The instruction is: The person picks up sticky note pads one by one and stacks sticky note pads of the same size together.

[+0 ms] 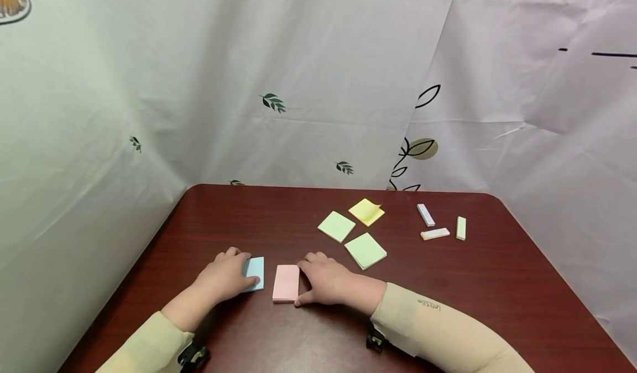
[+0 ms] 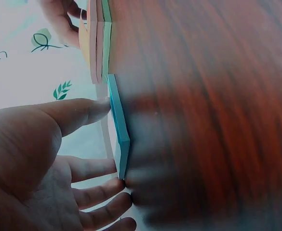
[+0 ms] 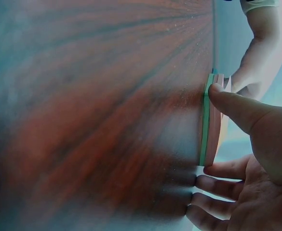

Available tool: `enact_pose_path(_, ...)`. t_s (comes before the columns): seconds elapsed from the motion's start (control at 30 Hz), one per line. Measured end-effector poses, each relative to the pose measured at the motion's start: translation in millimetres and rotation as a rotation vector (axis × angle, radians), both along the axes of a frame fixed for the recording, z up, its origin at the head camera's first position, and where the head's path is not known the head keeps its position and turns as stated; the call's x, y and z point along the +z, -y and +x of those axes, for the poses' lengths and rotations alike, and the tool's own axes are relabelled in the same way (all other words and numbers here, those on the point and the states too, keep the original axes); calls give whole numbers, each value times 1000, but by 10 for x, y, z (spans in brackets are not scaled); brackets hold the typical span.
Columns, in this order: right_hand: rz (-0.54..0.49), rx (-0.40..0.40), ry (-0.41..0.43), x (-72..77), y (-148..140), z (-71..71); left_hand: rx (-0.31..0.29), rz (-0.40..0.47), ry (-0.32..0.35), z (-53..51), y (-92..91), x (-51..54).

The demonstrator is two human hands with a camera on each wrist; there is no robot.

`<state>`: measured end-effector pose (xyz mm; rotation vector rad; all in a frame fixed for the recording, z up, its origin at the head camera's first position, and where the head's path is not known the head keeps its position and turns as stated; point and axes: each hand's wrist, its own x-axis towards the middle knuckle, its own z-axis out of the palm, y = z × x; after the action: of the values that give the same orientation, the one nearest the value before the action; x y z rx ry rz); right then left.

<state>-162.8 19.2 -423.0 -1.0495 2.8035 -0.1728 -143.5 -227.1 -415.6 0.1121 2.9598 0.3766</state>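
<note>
A blue sticky-note pad (image 1: 256,274) lies flat on the table, and my left hand (image 1: 224,274) grips it, thumb on its near part and fingers at its far edge. In the left wrist view the thumb and fingers span the blue pad (image 2: 119,127). To its right lies a pink pad (image 1: 286,283); my right hand (image 1: 325,280) holds its right side between thumb and fingers. The right wrist view shows the pink pad as a stack with a green layer (image 3: 205,125) at the bottom, the thumb against one corner.
Two green pads (image 1: 337,226) (image 1: 365,250) and a yellow pad (image 1: 366,211) with a lifted sheet lie beyond my right hand. Three narrow strip pads (image 1: 426,215) (image 1: 435,234) (image 1: 461,228) are at the back right of the brown table (image 1: 239,213). A white patterned cloth hangs behind.
</note>
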Motion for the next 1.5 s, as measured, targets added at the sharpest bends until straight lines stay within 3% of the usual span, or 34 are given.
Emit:
enact_pose_path(0.33,-3,2,-2,10,-11,0,54,48,-32,0,0,14)
enact_pose_path(0.5,-2,1,-1,7,-12,-2,61,120,-22,-6,54,27)
enact_pose_path(0.77,8,4,-12,-2,-8,0,40,484,81,-2,222,164)
enact_pose_path(1.0,15,5,-20,-9,-10,-7,37,692,151,-10,262,239)
enact_pose_path(1.23,18,12,-26,-22,-7,-15,52,854,250,-59,124,174)
enact_pose_path(1.5,19,0,0,-9,-8,-7,48,829,270,-117,-136,25)
